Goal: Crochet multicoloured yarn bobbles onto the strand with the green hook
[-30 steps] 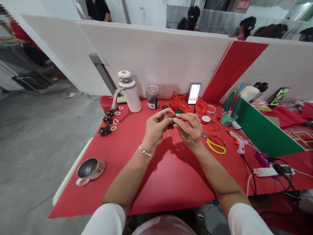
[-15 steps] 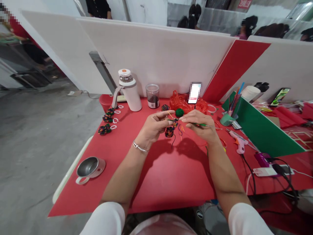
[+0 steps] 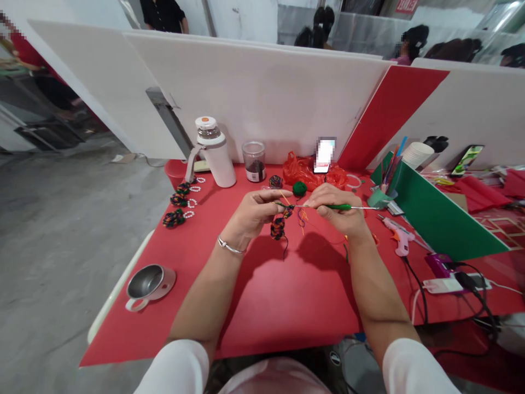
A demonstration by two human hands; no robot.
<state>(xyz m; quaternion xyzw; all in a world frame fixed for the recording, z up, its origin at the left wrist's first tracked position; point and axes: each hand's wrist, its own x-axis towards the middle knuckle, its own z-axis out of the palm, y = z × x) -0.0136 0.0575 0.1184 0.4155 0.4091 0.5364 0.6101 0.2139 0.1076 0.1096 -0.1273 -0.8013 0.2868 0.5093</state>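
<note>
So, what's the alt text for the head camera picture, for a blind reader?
The left hand pinches a small multicoloured crochet piece above a red table while the right hand holds a green-handled crochet hook to it. A white bottle, a steel cup and a glue gun sit nearby.

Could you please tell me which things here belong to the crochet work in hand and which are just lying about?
In hand: multicoloured crochet piece, pinched by the left hand; green-handled crochet hook, held in the right hand; loose yarn strands between them.
Lying about: white flask, jar, steel cup, glue gun.
</note>
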